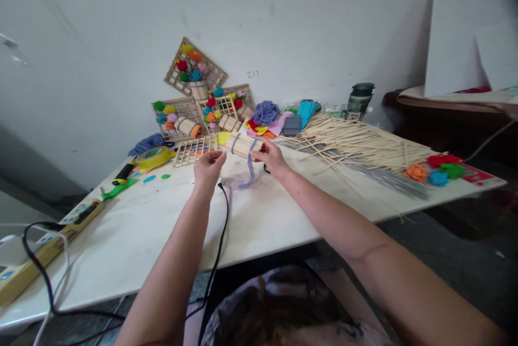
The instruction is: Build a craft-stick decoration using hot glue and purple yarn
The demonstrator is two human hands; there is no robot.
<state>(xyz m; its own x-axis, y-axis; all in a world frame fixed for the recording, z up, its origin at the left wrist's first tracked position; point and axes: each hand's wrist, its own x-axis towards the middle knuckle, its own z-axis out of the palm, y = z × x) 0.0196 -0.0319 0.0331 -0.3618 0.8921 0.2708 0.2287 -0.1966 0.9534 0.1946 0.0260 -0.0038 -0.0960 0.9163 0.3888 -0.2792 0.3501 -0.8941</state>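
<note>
My right hand (272,159) grips one end of a small cylinder of pale wooden sticks (239,144), held sideways above the table. Purple-blue yarn (251,170) binds the cylinder near both ends, and loose strands hang down to the tabletop. Left of it, my left hand (209,169) has thumb and fingertips pinched together, apart from the cylinder. Whatever may be between those fingertips is too small to make out. A black cord (225,211) runs up the table and ends close beside my left hand, at a whitish piece mostly hidden behind it.
Stick lattices with colourful flowers (195,65) lean on the wall. Loose wooden sticks (356,141) and grey wires (388,176) spread across the right. Yellow tape (154,158), a black-and-yellow cutter (123,173) and a power strip (76,222) lie left. A dark bottle (360,100) stands behind.
</note>
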